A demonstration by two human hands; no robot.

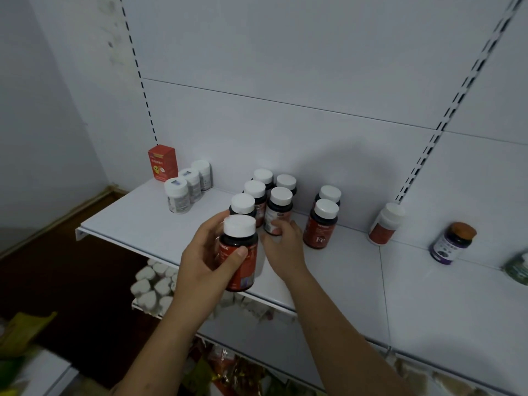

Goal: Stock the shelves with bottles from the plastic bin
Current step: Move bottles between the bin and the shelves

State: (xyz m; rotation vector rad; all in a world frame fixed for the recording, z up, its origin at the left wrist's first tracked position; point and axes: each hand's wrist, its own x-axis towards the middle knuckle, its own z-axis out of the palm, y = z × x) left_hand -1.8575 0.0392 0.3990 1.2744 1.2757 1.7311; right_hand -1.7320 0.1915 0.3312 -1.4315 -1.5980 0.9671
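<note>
My left hand grips a dark bottle with a red label and white cap, held just over the front edge of the white shelf. My right hand holds the lower part of a pink-labelled bottle standing on the shelf. That bottle belongs to a cluster of several white-capped dark bottles in two rows. To the right stand two more red-labelled bottles, the front one marked Fe. The plastic bin is out of view.
A red box and three white bottles stand at the shelf's left. To the right are a white-and-red bottle, a purple-labelled bottle and a greenish item at the frame edge. Lower shelves hold white-capped bottles and packets.
</note>
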